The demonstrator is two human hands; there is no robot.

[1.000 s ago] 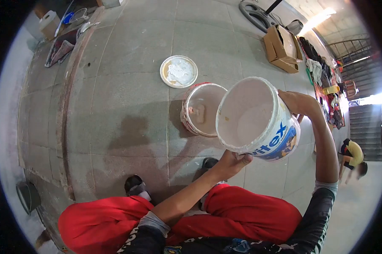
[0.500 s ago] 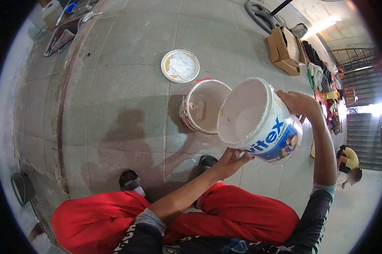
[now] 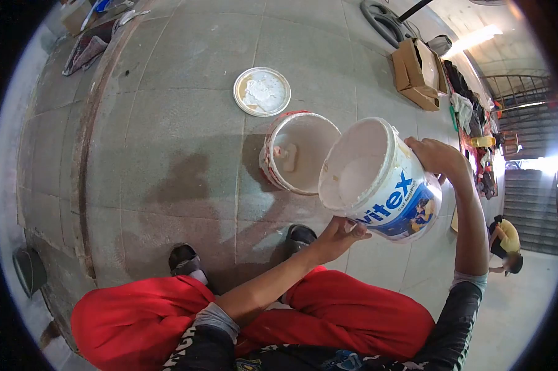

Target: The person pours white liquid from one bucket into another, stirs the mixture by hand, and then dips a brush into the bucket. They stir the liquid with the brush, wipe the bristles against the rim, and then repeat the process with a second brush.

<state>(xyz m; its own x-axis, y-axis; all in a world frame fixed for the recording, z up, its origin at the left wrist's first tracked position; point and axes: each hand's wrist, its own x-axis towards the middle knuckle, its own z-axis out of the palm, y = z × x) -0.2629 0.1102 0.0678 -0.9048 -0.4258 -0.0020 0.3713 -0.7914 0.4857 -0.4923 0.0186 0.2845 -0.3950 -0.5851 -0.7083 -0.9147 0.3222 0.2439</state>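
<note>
A white Vitex paint bucket point(image 3: 408, 191) is tilted between my hands, its mouth facing left. Below its near edge, my left hand point(image 3: 340, 240) is closed around the rim area. My right hand point(image 3: 438, 157) grips the far side with fingers curled over it. White residue coats the inside of the held bucket. Its mouth overlaps the edge of a second bucket point(image 3: 272, 157), which stands on the floor with a red-smeared rim and a pale, whitish lump inside. Beyond that bucket, a round lid point(image 3: 262, 91) covered in white paint lies on the tiles.
My feet, in dark sandals point(image 3: 186, 260), are on the tiled floor. A cardboard box point(image 3: 418, 74) stands at the back right beside piled cloths point(image 3: 461, 108). A person in a yellow top point(image 3: 507, 238) crouches at far right. A raised ledge point(image 3: 84, 167) runs along the left.
My hands keep the same hold on the bucket, which has barely shifted. The view has moved slightly, and the person at far right has changed posture a little.
</note>
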